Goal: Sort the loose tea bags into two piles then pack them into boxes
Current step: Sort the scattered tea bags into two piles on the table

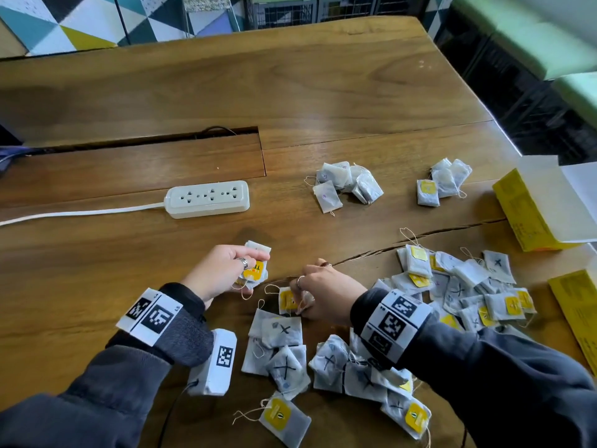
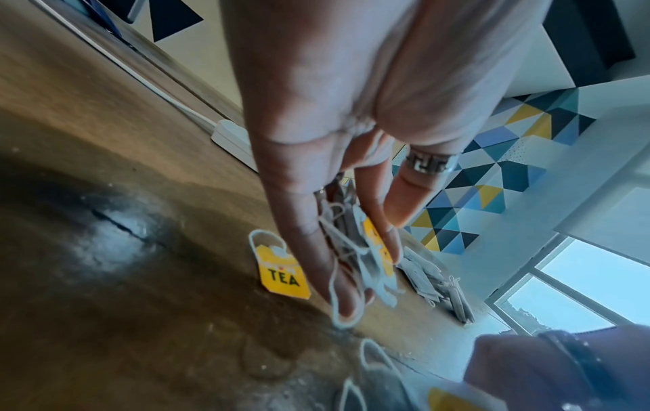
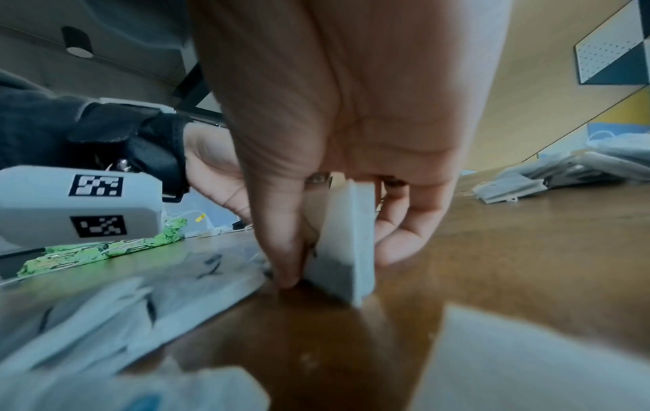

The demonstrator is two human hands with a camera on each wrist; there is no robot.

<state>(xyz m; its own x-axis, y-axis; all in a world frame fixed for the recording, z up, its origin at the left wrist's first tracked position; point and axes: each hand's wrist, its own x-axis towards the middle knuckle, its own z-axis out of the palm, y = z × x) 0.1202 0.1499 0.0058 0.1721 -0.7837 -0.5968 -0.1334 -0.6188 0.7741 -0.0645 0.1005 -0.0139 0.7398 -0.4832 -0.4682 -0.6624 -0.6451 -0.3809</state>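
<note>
Loose white tea bags (image 1: 458, 286) with yellow tags or black X marks lie scattered across the near part of the wooden table (image 1: 323, 92). My left hand (image 1: 226, 271) grips a small bunch of tea bags (image 1: 256, 268), its fingers (image 2: 316, 250) curled round them with strings dangling. My right hand (image 1: 318, 291) pinches one tea bag (image 3: 346, 244) on edge against the table, beside a yellow tag (image 1: 287, 299). Two small sorted piles sit farther back: one (image 1: 347, 184) in the middle, another (image 1: 442, 182) to its right. An open yellow box (image 1: 529, 211) stands at the right edge.
A white power strip (image 1: 208, 198) with its cord lies left of the middle. A long cable slot (image 1: 145, 140) runs across the table behind it. A second yellow box (image 1: 578, 315) lies at the near right. A white tagged device (image 1: 216, 363) hangs below my left wrist.
</note>
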